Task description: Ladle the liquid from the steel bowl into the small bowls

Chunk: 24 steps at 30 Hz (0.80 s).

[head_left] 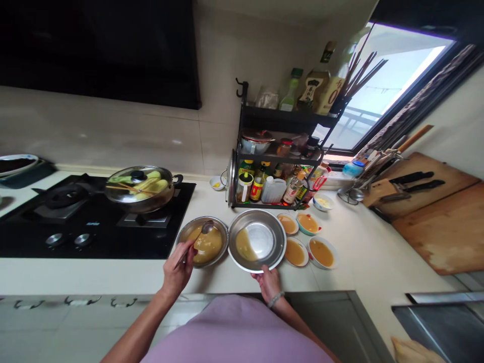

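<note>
My left hand is closed around the handle of a metal spoon, whose bowl is over the left metal basin. A yellowish-brown liquid lies in that basin. With my right hand I grip the near rim of a second metal basin, which is tilted to the left. A smaller pool of similar liquid has gathered on its left side. The two basins are side by side, their rims touching or nearly so.
Several small bowls of brown liquid stand right of the basins. Behind is a black rack with bottles and jars. On the left, a lidded pan sits on the black stove. A knife block and cutting board are at right.
</note>
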Tool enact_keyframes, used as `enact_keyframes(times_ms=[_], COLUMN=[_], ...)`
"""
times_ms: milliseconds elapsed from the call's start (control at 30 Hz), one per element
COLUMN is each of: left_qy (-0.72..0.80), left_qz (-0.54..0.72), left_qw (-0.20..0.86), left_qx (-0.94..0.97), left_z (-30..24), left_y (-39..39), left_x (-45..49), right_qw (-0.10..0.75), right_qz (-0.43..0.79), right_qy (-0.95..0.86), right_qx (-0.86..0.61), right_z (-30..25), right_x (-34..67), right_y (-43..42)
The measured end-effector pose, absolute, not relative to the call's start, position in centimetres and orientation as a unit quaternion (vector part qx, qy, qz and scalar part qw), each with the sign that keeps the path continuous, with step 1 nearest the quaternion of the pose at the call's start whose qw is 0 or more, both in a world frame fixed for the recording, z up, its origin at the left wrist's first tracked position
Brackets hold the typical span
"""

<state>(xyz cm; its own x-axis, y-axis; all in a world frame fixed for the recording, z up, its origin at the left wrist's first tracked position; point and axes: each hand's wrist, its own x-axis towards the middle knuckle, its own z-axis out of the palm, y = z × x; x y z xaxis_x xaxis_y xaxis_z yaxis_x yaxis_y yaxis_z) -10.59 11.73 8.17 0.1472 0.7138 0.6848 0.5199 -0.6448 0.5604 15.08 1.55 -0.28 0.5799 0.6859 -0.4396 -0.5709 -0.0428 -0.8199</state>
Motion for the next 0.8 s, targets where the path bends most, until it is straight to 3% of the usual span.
enact_keyframes(times_ms=[167, 467, 800], left_qy=[0.421, 0.395, 0.558], left_qz=[0.502, 0.419, 0.423], left_qw=[0.213, 0.298, 0.51], left_qx=[0.725, 0.761, 0.5], left_z=[8.2, 6.3, 4.7], left_y=[11.1, 11.1, 13.1], left_x=[-7.1, -2.0, -2.1], right_qw=[0.686, 0.68, 0.685], right_qz=[0.454, 0.45, 0.447], right_qy=[-0.059, -0.063, -0.05], right_qx=[-0.565, -0.575, -0.573], right_z=[-0.5, -0.7, -0.5], right_x=[15.1, 15.0, 15.1], right_y=[1.5, 1.6, 1.5])
